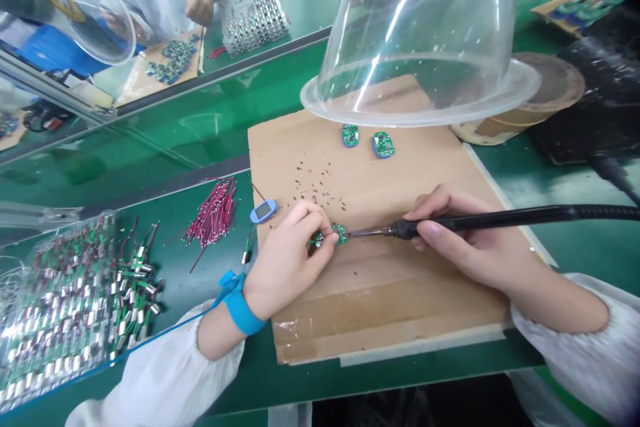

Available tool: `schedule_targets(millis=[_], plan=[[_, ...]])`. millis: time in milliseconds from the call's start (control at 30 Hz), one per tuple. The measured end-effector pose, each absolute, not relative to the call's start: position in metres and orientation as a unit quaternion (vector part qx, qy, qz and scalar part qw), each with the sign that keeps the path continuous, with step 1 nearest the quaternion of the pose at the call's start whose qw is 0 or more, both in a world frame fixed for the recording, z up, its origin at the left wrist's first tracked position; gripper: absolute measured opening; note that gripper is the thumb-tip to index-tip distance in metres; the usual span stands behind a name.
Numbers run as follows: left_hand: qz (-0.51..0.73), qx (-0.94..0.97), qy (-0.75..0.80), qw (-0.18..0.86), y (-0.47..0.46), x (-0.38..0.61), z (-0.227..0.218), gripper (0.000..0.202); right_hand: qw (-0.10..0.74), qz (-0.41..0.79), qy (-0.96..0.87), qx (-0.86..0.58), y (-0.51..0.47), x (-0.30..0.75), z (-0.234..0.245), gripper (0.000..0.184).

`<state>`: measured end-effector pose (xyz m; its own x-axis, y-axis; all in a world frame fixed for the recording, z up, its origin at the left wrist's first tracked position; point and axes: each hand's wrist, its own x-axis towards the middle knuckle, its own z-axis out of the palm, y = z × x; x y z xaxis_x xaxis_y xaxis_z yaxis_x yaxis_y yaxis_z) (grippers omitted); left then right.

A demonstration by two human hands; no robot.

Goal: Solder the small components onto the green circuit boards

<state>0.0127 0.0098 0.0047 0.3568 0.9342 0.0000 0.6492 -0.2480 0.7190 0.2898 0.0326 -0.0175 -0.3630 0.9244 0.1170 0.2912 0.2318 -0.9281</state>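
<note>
My left hand [293,260] pinches a small green circuit board [340,234] above a brown cardboard sheet [310,167], with its fingers hiding part of the board. My right hand [465,237] grips a black soldering iron [475,219], whose metal tip reaches the board's edge. Behind them lie two similar green circuit boards [351,135] [383,145]. Small dark specks [310,177] are scattered over the cardboard. A blue wrist strap [241,308] circles my left wrist, and its thin cord runs off to the lower left.
A clear plastic dome [420,33] stands at the cardboard's far edge. To the left lie a blue oval device [263,211], a bundle of red wires [213,217], and a clear bag of wired components [60,307]. A co-worker's hand [203,0] works across the green bench.
</note>
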Motion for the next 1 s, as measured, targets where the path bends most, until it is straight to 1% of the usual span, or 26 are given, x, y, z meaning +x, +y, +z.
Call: schedule_targets(millis=[233,500,700,1000], plan=[[0.224,0.754,0.528,0.32,0.0086,0.0138,0.0032,0.011,0.357,0.474,-0.695,-0.406,0.0319,0.2915,-0.0225,0.009],[0.233,0.752,0.528,0.318,0.0089,0.0138,0.0006,0.012,0.361,0.479,-0.695,-0.396,0.0312,0.2922,-0.0218,0.01],[0.23,0.754,0.524,0.323,0.0092,0.0135,0.0015,0.011,0.401,0.473,-0.66,-0.424,0.0315,0.295,-0.0227,0.009],[0.215,0.735,0.521,0.377,0.015,0.0105,0.0031,0.011,0.369,0.46,-0.69,-0.419,0.0328,0.291,-0.0195,0.009]])
